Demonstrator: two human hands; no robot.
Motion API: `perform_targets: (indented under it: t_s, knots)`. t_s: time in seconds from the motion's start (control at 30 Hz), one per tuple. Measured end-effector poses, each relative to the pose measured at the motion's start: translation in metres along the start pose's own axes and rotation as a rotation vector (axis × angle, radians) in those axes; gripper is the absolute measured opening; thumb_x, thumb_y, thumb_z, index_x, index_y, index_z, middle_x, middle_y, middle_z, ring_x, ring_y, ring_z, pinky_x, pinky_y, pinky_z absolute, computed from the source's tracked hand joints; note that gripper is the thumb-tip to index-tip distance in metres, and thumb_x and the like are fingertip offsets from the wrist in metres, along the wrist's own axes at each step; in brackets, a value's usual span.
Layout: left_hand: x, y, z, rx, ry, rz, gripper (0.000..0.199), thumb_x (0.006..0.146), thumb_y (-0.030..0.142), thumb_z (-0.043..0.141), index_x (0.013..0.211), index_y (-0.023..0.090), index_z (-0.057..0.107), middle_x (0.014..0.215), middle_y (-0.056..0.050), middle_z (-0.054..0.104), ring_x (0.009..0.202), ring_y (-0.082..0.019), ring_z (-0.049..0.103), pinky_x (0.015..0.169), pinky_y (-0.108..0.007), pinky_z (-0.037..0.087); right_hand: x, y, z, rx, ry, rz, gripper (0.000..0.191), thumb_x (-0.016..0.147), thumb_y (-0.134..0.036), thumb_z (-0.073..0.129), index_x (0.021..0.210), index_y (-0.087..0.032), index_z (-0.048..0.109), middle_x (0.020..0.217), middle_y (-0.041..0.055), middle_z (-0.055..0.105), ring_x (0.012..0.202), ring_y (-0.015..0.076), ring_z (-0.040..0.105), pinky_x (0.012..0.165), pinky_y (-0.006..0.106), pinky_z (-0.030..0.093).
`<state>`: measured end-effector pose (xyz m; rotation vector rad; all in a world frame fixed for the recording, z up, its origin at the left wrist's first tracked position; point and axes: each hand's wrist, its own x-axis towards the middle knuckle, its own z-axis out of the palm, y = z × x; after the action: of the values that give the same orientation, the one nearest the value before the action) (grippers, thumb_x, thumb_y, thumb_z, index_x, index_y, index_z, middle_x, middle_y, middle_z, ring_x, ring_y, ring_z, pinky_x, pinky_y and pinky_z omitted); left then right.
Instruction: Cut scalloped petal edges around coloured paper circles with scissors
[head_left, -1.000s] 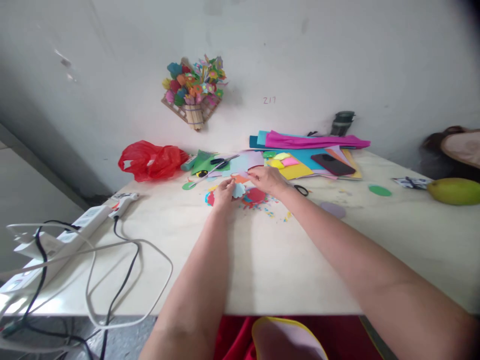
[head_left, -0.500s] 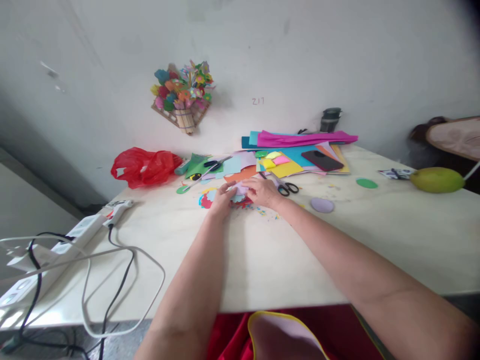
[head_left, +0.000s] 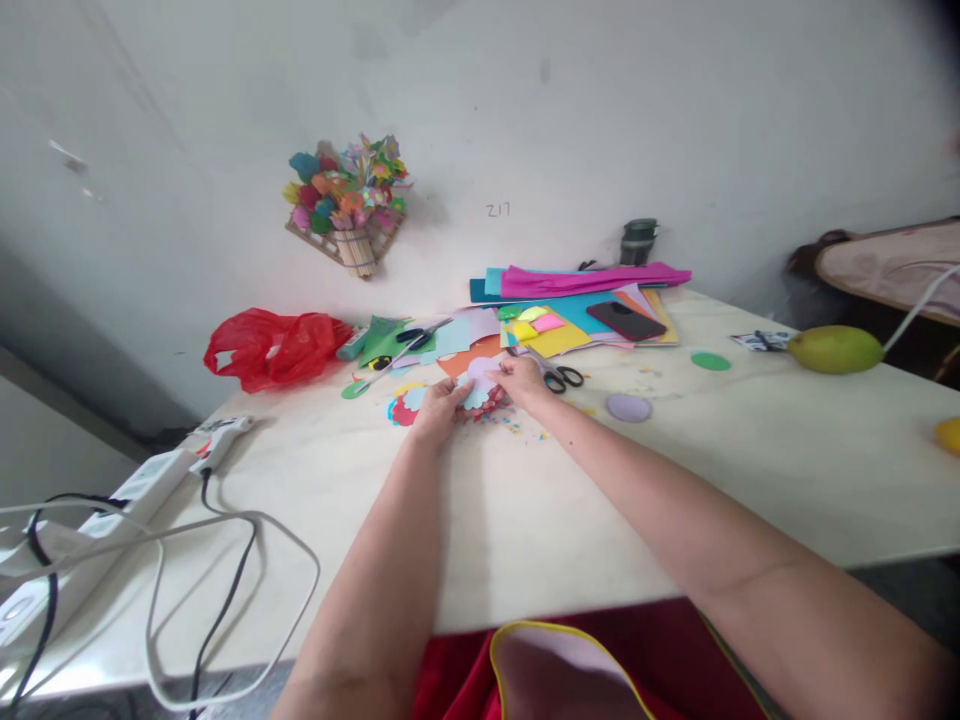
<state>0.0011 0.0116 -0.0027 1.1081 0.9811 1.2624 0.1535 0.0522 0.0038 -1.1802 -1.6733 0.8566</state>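
My left hand (head_left: 439, 408) has its thumb and fingers closed on the edge of a light blue scalloped paper piece (head_left: 475, 396). Between the fingertips of my right hand (head_left: 520, 378) is a lilac paper piece (head_left: 483, 370), which overlaps the blue one. Beneath the hands, red paper partly shows, and small coloured scraps (head_left: 514, 426) are scattered just in front. Red and blue scalloped cut-outs (head_left: 405, 412) lie left of my left hand. Black-handled scissors (head_left: 564, 379) rest just right of my right hand.
A lilac paper disc (head_left: 629, 407) and a green disc (head_left: 710, 361) lie to the right, before a mango (head_left: 836, 350). Coloured sheets, a phone (head_left: 626, 321) and second scissors (head_left: 412, 337) are behind. A red bag (head_left: 274, 348), power strip (head_left: 124, 505) and looping cables occupy the left.
My right fingers have drawn back a little to the right, so more of the lilac and light blue pieces shows. The whole view has shifted slightly left, and an orange-yellow object appears at the right edge.
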Motion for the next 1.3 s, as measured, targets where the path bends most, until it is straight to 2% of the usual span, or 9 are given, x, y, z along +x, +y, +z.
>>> perform_targets:
  t_s: [0.2,0.33,0.5,0.7,0.87,1.0,1.13,1.2,1.3]
  knots:
    - [-0.001,0.003,0.0,-0.075,0.001,-0.029,0.022,0.069,0.025,0.075,0.073,0.014,0.056,0.064,-0.004,0.065,0.066,-0.017,0.068,0.061,-0.027,0.057,0.004,0.011,0.0,0.045,0.042,0.076,0.029,0.077,-0.029,0.059,0.053,-0.02,0.048,0.05,-0.0003,0.058,0.04,0.0128,0.052,0.043,0.025,0.044]
    - [-0.002,0.005,-0.001,-0.113,0.042,-0.042,0.017,0.072,0.019,0.072,0.08,0.013,0.059,0.071,-0.005,0.067,0.074,-0.019,0.069,0.067,-0.028,0.058,-0.001,0.006,0.001,0.161,0.021,0.186,0.029,0.079,-0.021,0.056,0.052,-0.02,0.045,0.048,-0.0013,0.058,0.035,0.01,0.048,0.039,0.022,0.041]
    - [0.0,0.006,-0.001,-0.161,0.114,-0.036,0.012,0.076,0.015,0.067,0.084,0.012,0.058,0.076,-0.006,0.067,0.076,-0.018,0.069,0.068,-0.028,0.059,-0.01,-0.007,-0.002,0.231,0.009,0.237,0.032,0.08,-0.017,0.056,0.05,-0.019,0.044,0.042,-0.0031,0.055,0.03,0.0068,0.042,0.036,0.019,0.036]
    - [0.0,0.008,-0.003,-0.203,0.192,-0.03,0.014,0.077,0.016,0.067,0.076,0.013,0.054,0.069,-0.004,0.065,0.073,-0.017,0.069,0.065,-0.026,0.058,-0.012,-0.01,-0.003,0.261,0.0,0.256,0.03,0.08,-0.017,0.055,0.051,-0.017,0.047,0.04,-0.0029,0.054,0.03,0.0059,0.042,0.034,0.017,0.032]
    - [0.002,0.009,-0.01,-0.261,0.254,0.033,0.02,0.073,0.019,0.071,0.071,0.016,0.051,0.067,-0.002,0.065,0.077,-0.018,0.069,0.069,-0.028,0.058,-0.01,-0.003,-0.002,0.324,0.013,0.244,0.03,0.079,-0.02,0.057,0.052,-0.018,0.044,0.043,-0.002,0.056,0.031,0.0059,0.044,0.034,0.016,0.031]
    - [0.004,0.006,-0.014,-0.257,0.201,0.056,0.018,0.071,0.022,0.072,0.073,0.015,0.056,0.071,-0.004,0.068,0.083,-0.02,0.069,0.076,-0.032,0.057,-0.009,-0.001,-0.001,0.337,-0.001,0.237,0.03,0.078,-0.023,0.059,0.052,-0.018,0.045,0.042,-0.0019,0.056,0.03,0.0058,0.044,0.032,0.016,0.03]
    - [0.005,0.005,-0.014,-0.287,0.189,0.07,0.014,0.072,0.02,0.07,0.075,0.015,0.057,0.075,-0.005,0.068,0.084,-0.019,0.069,0.077,-0.031,0.056,-0.01,-0.003,0.0,0.321,-0.057,0.218,0.031,0.081,-0.02,0.055,0.051,-0.018,0.045,0.039,-0.0017,0.054,0.029,0.007,0.041,0.032,0.017,0.03]
    - [0.004,0.007,-0.014,-0.336,0.197,0.076,0.011,0.074,0.02,0.067,0.078,0.015,0.058,0.079,-0.004,0.069,0.083,-0.018,0.069,0.075,-0.029,0.056,-0.011,-0.004,0.001,0.301,-0.071,0.177,0.027,0.082,-0.02,0.052,0.055,-0.018,0.051,0.043,-0.0007,0.057,0.031,0.0086,0.045,0.033,0.019,0.033]
    - [0.002,0.01,-0.014,-0.401,0.218,0.074,0.011,0.077,0.019,0.063,0.086,0.016,0.059,0.086,-0.005,0.07,0.082,-0.017,0.069,0.072,-0.026,0.056,-0.011,-0.004,0.001,0.215,-0.025,0.043,0.018,0.08,-0.018,0.05,0.075,-0.017,0.067,0.06,0.0012,0.066,0.047,0.0121,0.059,0.044,0.021,0.045]
